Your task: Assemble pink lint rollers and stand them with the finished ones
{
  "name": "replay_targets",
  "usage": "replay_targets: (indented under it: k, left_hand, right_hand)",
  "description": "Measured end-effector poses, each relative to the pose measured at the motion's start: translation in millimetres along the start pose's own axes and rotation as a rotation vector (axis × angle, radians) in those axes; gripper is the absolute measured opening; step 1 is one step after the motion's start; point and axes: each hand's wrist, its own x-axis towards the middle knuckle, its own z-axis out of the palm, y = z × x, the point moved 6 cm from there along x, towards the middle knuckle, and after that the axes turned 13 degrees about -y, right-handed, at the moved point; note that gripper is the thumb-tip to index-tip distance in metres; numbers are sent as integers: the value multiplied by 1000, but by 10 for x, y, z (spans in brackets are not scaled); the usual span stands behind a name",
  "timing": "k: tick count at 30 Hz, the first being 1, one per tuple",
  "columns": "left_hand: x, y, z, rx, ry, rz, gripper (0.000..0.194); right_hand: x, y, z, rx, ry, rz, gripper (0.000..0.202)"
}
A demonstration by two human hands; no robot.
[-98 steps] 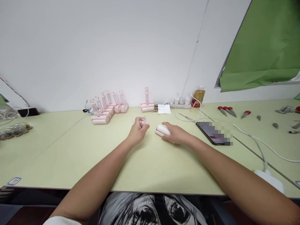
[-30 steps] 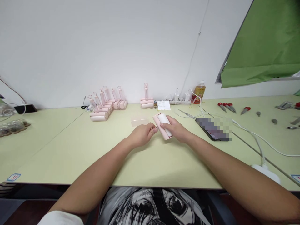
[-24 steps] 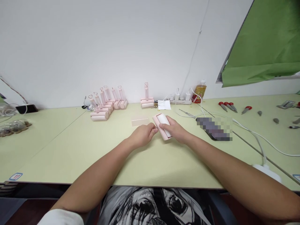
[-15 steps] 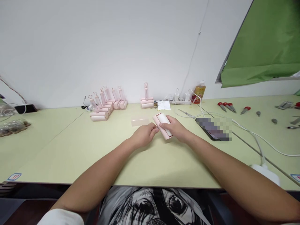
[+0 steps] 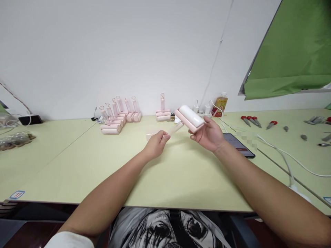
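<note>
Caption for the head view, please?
Left grip on the pale handle, right grip cupped at the pink and white roller head.

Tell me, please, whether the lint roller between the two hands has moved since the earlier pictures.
Yes, up and slightly right: the lint roller, below the white paper in the earlier views, now hides most of it.

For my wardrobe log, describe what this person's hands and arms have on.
The left hand and right hand are ungloved, with no ring, watch or bracelet visible. A plain white sleeve shows at the left elbow; no right sleeve is discernible.
</note>
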Motion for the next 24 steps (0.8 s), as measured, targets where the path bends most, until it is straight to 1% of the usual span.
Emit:
replay_targets:
  k: [2, 3, 4, 5, 6, 7, 9, 10, 11, 12, 13, 14, 15, 16, 17, 19, 20, 21, 22, 24]
  left_hand:
    - [19, -17, 75, -105, 70, 4, 37]
    - [22, -12, 138, -146, 81, 11, 38]
    - [22, 5, 213, -173, 70, 27, 38]
    - [21, 32, 293, -183, 38, 53, 38]
    - [21, 64, 372, -175, -16, 83, 38]
    - [22, 89, 445, -147, -88, 109, 38]
    - [37, 94, 515, -28, -210, 133, 39]
    - [57, 61, 486, 63, -217, 123, 39]
    - [86, 3, 409, 168, -177, 95, 39]
    - [116, -70, 284, 285, -81, 55, 39]
    - [136, -167, 121, 395, 58, -22, 40]
    - [148, -286, -26, 478, 159, -124, 47]
    - [157, -411, -143, 529, 213, -214, 55]
    - [168, -530, -222, 554, 215, -277, 63]
    - [180, -644, -270, 557, 182, -323, 67]
    - [196, -820, -299, 522, 84, -373, 66]
    - [199, -877, -301, 485, 48, -384, 63]
    - [197, -913, -308, 433, 38, -392, 61]
    - [191, -932, -325, 356, 58, -397, 59]
    - [165, -951, -378, 109, 151, -405, 56]
  right_hand:
    - [-8, 67, 138, 85, -95, -43, 29]
    - [-12, 144, 215, 79, -140, -30, 27]
    - [-14, 238, 292, 35, -182, 1, 28]
    - [-15, 326, 343, -22, -192, 20, 30]
    - [-14, 397, 357, -70, -156, 26, 28]
    - [-14, 453, 344, -102, -93, 36, 26]
    - [-13, 486, 294, -157, 9, 34, 25]
    - [-13, 473, 255, -178, 56, 36, 25]
    - [-12, 450, 217, -195, 88, 42, 25]
    - [-10, 425, 181, -203, 108, 55, 23]
    - [-6, 407, 152, -203, 114, 78, 22]
    - [-1, 401, 132, -204, 108, 111, 21]
    - [1, 408, 119, -208, 98, 153, 20]
    - [0, 425, 113, -217, 86, 200, 19]
    - [-5, 451, 118, -234, 66, 251, 18]
    - [-25, 516, 166, -292, -12, 353, 18]
    - [-40, 548, 212, -319, -77, 396, 18]
    - [-58, 575, 265, -341, -149, 429, 19]
    - [-78, 595, 316, -358, -213, 454, 20]
    - [-114, 615, 388, -376, -293, 478, 23]
